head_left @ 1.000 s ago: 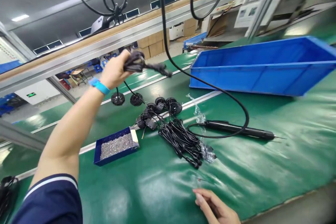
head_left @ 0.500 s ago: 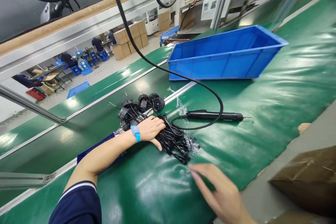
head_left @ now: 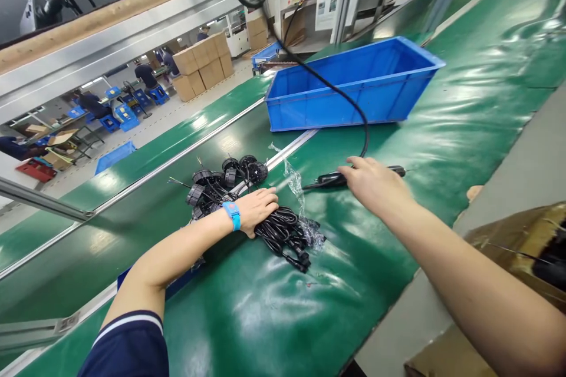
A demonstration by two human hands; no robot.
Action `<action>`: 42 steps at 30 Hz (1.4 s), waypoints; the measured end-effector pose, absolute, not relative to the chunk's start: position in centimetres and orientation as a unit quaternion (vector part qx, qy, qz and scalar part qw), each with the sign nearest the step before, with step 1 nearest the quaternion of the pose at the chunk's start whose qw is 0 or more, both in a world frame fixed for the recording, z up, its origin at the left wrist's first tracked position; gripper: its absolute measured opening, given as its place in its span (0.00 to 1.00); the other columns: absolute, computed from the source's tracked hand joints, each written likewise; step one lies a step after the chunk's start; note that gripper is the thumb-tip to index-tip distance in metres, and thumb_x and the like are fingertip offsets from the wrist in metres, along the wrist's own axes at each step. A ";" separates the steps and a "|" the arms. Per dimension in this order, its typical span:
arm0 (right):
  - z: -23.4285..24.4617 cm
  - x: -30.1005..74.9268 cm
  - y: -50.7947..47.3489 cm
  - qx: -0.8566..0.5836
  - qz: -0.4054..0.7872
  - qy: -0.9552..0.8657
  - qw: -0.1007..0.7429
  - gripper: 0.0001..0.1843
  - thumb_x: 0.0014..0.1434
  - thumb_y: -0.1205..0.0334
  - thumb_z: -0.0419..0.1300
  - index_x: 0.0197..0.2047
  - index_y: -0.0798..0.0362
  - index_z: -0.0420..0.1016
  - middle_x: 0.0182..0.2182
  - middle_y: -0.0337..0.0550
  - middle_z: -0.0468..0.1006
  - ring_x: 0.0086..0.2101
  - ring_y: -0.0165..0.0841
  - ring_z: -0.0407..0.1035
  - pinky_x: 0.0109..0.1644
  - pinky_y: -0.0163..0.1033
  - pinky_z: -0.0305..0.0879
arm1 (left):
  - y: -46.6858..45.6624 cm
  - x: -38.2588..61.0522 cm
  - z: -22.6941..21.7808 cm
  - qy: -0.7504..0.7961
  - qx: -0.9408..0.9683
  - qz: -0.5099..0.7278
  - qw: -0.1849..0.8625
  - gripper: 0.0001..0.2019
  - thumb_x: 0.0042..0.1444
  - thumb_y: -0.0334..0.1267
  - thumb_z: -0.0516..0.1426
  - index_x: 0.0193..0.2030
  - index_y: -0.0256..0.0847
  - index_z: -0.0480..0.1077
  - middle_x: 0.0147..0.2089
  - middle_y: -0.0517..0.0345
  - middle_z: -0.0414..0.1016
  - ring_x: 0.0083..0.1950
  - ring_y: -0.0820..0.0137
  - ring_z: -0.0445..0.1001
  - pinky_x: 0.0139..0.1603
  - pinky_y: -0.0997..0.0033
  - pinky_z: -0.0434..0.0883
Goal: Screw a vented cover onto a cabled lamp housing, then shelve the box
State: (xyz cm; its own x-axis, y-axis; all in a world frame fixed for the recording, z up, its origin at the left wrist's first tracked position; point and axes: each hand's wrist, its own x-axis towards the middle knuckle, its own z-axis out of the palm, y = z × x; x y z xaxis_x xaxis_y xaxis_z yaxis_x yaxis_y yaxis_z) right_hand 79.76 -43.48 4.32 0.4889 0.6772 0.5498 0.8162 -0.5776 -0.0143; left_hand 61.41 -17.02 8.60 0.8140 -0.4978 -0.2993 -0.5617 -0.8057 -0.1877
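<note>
Here, left grip: the left hand (head_left: 260, 207) rests palm down on the black cables, fingers together and slightly bent; whether it clasps any strand cannot be told, since the palm side is hidden.
Cable bundle: the looped black cables (head_left: 283, 225) lie under the left grip and spread out to its right, with dark plug connectors (head_left: 302, 259) at the end nearer the person.
Ribbed housings: a cluster of round black housings (head_left: 230, 175) sits just beyond the left grip and to its left, thin leads running among them.
Right grip: the right hand (head_left: 371, 181) lies over the black electric screwdriver, fingers curled; how firmly it grasps the tool cannot be told, as the fingertips are mostly concealed.
Electric screwdriver: the black tool (head_left: 331, 179) lies on the desk (head_left: 247, 318) beneath the right grip, its body showing on both sides, the slim bit pointing right.
Power cord: the black cord (head_left: 354, 103) hangs from above and curves down just beyond the right grip.
Clear film: the crumpled plastic (head_left: 294, 185) stretches between the two grips, beside the cables.
Blue bin: the long plastic bin (head_left: 336, 107) stands beyond both grips.
Dark blue tray: its wall (head_left: 182, 284) shows below the left forearm, behind the left grip; the rest is covered.
</note>
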 end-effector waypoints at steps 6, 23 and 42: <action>1.5 73.9 -41.4 -0.800 -0.160 -0.552 0.173 0.24 0.64 0.75 0.49 0.57 0.48 0.76 0.47 0.48 0.72 0.43 0.35 0.65 0.46 0.37 0.63 | -17.6 62.7 7.8 0.240 -0.956 0.150 0.080 0.54 0.35 0.46 0.72 0.68 0.30 0.55 0.56 0.38 0.75 0.58 0.51 0.74 0.64 0.57 0.66; -3.8 62.4 -46.4 -0.753 -0.138 -0.498 0.408 0.16 0.72 0.59 0.50 0.47 0.49 0.80 0.45 0.43 0.78 0.41 0.29 0.76 0.45 0.33 0.75 | -18.3 57.2 15.3 0.074 -0.986 0.004 -0.147 0.36 0.41 0.42 0.64 0.60 0.39 0.65 0.51 0.51 0.79 0.50 0.55 0.79 0.51 0.61 0.74; 3.8 64.2 -42.2 -0.781 -0.021 -0.508 0.362 0.18 0.70 0.52 0.53 0.39 0.52 0.80 0.34 0.46 0.78 0.37 0.35 0.69 0.42 0.39 0.65 | -23.8 57.3 8.2 0.211 -0.960 0.186 -0.012 0.47 0.43 0.63 0.68 0.64 0.38 0.60 0.57 0.42 0.74 0.59 0.50 0.73 0.62 0.53 0.65</action>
State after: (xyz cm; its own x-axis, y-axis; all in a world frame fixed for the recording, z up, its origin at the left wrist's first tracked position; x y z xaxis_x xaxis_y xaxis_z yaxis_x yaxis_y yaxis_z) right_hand 64.16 -42.22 3.80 0.4837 0.7777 0.4015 0.8088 -0.2219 -0.5446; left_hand 57.31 -23.84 8.21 0.8422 -0.4093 -0.3509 -0.4002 -0.9108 0.1018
